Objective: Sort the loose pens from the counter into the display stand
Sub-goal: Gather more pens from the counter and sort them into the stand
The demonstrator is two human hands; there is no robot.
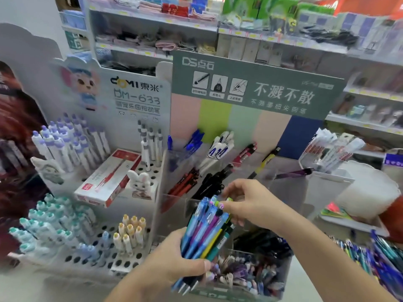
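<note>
Gripping a thick bundle of slim plastic pens [205, 232] in the curled left hand [174, 260], in front of the clear acrylic display stand [218, 171]. Pinching one pen top with right hand [246, 203] fingertips, other fingers loosely bent.

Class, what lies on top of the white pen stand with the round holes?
A red and white box lies across the white pen stand, beside a rabbit figure. The holes beneath the box are hidden.

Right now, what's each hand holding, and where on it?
Left hand grips a bundle of pens around the lower barrels, tips down. Right hand pinches the top ends of pens in that bundle.
</note>
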